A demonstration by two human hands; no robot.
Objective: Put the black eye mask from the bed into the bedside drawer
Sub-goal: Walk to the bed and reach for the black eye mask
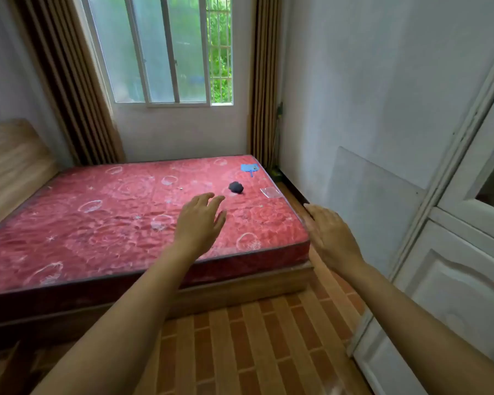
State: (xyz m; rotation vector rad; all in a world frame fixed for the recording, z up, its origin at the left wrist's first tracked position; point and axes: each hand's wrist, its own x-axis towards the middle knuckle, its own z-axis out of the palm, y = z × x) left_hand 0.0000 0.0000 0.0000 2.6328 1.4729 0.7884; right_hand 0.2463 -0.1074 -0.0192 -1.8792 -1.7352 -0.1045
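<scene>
The black eye mask (236, 187) lies bunched up on the red patterned mattress (103, 212), near its far right side. My left hand (200, 223) hovers over the mattress just short of the mask, fingers apart and holding nothing. My right hand (330, 236) is stretched out past the mattress's right corner, fingers together but flat, also with nothing in it. No bedside drawer is in view.
A blue item (250, 168) and a clear plastic piece (270, 191) lie on the mattress beyond and right of the mask. A wooden headboard (9, 166) stands at the left. A white cabinet (451, 280) lines the right wall, with a narrow brick-pattern floor strip (257, 343) between.
</scene>
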